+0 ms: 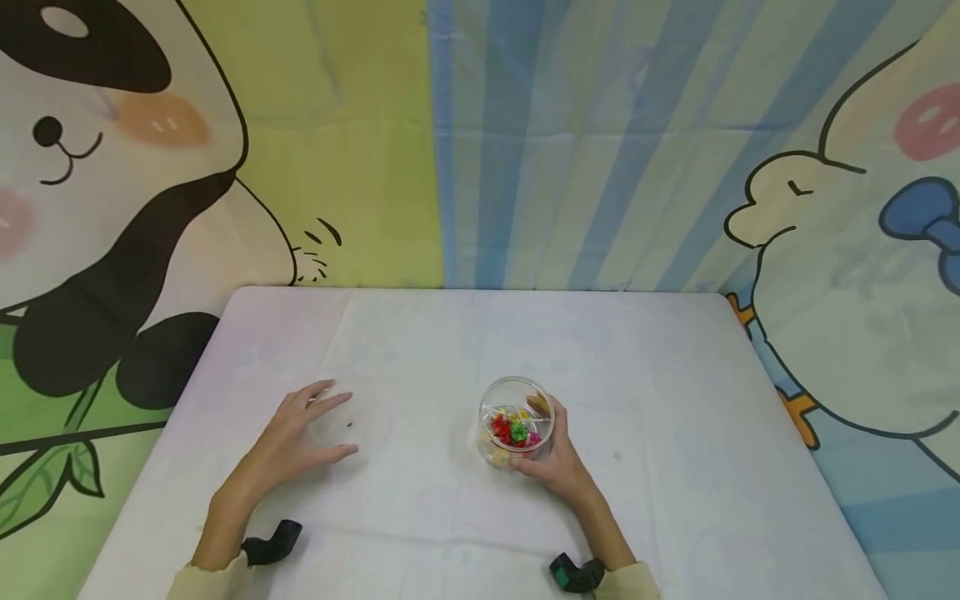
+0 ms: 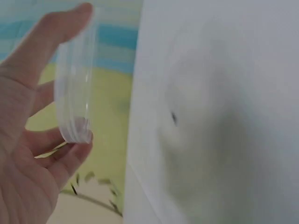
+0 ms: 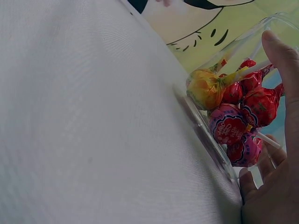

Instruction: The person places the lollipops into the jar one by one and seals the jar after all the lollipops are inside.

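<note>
The left hand (image 1: 300,433) pinches a clear round lid (image 2: 74,88) between thumb and fingertips, just above the table (image 1: 420,350). At its 3 o'clock, the right hand (image 1: 551,458) is curled round a clear jar (image 1: 516,425) of wrapped lollipops (image 3: 233,112); the wrapper print is unreadable. A white cloth covers the table. A cartoon panda backdrop (image 1: 112,208) stands at 12 o'clock.

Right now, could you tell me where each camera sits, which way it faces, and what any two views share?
Head: on the person's head, facing forward and down at the table; both forearms, left hand and right hand show.
Left wrist: beside the left palm, facing a clear lid that the fingers hold.
Right wrist: low by the right hand, facing the jar of lollipops.
Shared: head and right wrist both show the jar.
</note>
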`<state>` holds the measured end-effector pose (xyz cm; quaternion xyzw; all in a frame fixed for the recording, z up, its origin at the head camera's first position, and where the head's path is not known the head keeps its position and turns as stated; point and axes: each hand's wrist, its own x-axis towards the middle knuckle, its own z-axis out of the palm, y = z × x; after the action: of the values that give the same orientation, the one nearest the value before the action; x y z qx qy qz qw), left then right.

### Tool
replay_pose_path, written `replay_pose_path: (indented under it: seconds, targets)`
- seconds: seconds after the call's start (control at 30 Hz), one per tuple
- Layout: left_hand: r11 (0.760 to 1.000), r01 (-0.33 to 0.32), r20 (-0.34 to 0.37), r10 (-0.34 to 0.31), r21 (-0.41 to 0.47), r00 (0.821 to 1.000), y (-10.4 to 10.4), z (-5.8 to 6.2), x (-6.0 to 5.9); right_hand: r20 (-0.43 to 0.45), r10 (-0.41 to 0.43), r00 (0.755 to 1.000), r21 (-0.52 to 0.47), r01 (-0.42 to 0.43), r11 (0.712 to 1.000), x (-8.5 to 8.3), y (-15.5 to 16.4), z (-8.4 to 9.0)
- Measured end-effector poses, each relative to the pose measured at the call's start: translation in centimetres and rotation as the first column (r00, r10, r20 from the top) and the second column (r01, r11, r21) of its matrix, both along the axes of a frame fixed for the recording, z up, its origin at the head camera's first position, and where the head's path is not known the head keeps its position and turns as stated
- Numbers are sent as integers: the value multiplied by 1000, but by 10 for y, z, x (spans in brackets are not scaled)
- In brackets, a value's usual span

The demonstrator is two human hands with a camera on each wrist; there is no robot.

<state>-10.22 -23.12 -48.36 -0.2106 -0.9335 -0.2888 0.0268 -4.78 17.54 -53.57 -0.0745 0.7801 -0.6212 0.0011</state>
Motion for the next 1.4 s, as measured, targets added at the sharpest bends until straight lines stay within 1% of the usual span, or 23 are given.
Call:
replay_pose_path:
  seconds: [0.07, 0.1, 0.17, 0.23, 0.3, 0.37, 0.4, 0.47, 0.53, 0.57, 0.67, 0.83, 0.93, 1.0, 1.07, 1.1, 1.13, 1.2, 1.23, 1.3, 1.37, 1.4]
  targets:
    - [996, 64, -50, -62, 55, 997, 17, 10, -4, 0, -2, 1000, 2, 2, 1000, 0, 0, 0]
    - [992, 107, -81, -102, 70, 991, 26, 16, -6, 2, -3, 1000, 3, 3, 1000, 1, 0, 0]
    - [975, 207, -136, -194, 85, 971, 48, 28, -9, 6, -6, 1000, 10, 6, 1000, 1, 1, 1]
    - [948, 306, -185, -287, 85, 940, 73, 41, -13, 9, -9, 1000, 16, 9, 1000, 2, 2, 1]
    - [915, 397, -223, -374, 67, 900, 97, 52, -16, 12, -10, 1000, 26, 10, 1000, 2, 3, 1]
    - [882, 469, -229, -448, 42, 864, 120, 60, -20, 14, -7, 1000, 25, 7, 1000, 2, 3, 1]
    - [866, 500, -229, -483, 22, 845, 131, 63, -22, 15, -5, 1000, 27, 4, 1000, 2, 3, 0]
    - [834, 551, -206, -542, -14, 815, 149, 65, -26, 22, 0, 1000, 28, -1, 1000, 1, 3, 0]
    - [809, 586, -173, -584, -42, 793, 163, 64, -31, 28, 5, 1000, 31, -6, 1000, 1, 3, -1]
    - [799, 599, -157, -599, -53, 785, 168, 63, -32, 28, 11, 1000, 34, -12, 999, 2, 3, -2]
    - [777, 626, -126, -629, -64, 767, 178, 60, -36, 35, 14, 999, 27, -15, 1000, 2, 3, -2]
    - [752, 658, -123, -658, -52, 743, 187, 61, -39, 48, -10, 999, 17, 9, 1000, 2, 3, 2]
    - [747, 662, -119, -663, -57, 739, 191, 64, -39, 43, -13, 999, 9, 13, 1000, 2, 3, 3]
    - [741, 667, -117, -672, -78, 731, 191, 66, -40, 43, -6, 999, 2, 6, 1000, 2, 2, 3]
    - [718, 688, -114, -696, -107, 709, 191, 67, -43, 55, -1, 998, -2, 1, 1000, 2, 2, 3]
    - [700, 703, -108, -714, -126, 692, 191, 68, -45, 58, -3, 998, 6, 3, 1000, 2, 2, 3]
    - [676, 723, -101, -736, -141, 669, 192, 68, -49, 66, -2, 998, 9, 1, 1000, 2, 2, 3]
    - [615, 775, -68, -788, -146, 612, 192, 69, -57, 75, 2, 997, 8, -2, 1000, 2, 2, 3]
    - [582, 802, -39, -812, -133, 582, 192, 70, -62, 79, 3, 997, 7, -4, 1000, 2, 2, 2]
    - [513, 855, 48, -855, -73, 517, 194, 71, -71, 75, 2, 997, 9, -3, 1000, 1, 3, 2]
    - [448, 894, 143, -886, 25, 440, 196, 72, -79, 73, 6, 997, 5, -7, 1000, 0, 3, 1]
    - [423, 904, 185, -895, 68, 405, 197, 71, -81, 72, 9, 997, 3, -9, 1000, 0, 3, 1]
